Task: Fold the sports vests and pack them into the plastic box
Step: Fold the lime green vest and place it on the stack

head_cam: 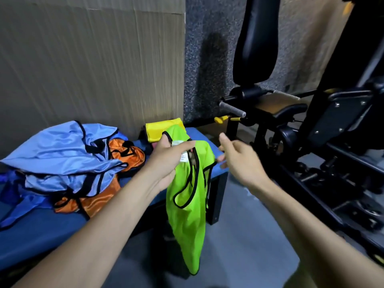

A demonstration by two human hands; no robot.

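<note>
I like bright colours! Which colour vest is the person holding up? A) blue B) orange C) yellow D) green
D: the left hand grips the green vest, which hangs down in front of the bench, while the blue vest and orange vest lie on it.

black gym machine (311, 113), cardboard sheet (91, 59), blue bench (41, 231)

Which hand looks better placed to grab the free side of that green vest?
Probably the right hand: it hangs open beside the green vest, holding nothing, while the left hand already grips its collar.
</note>
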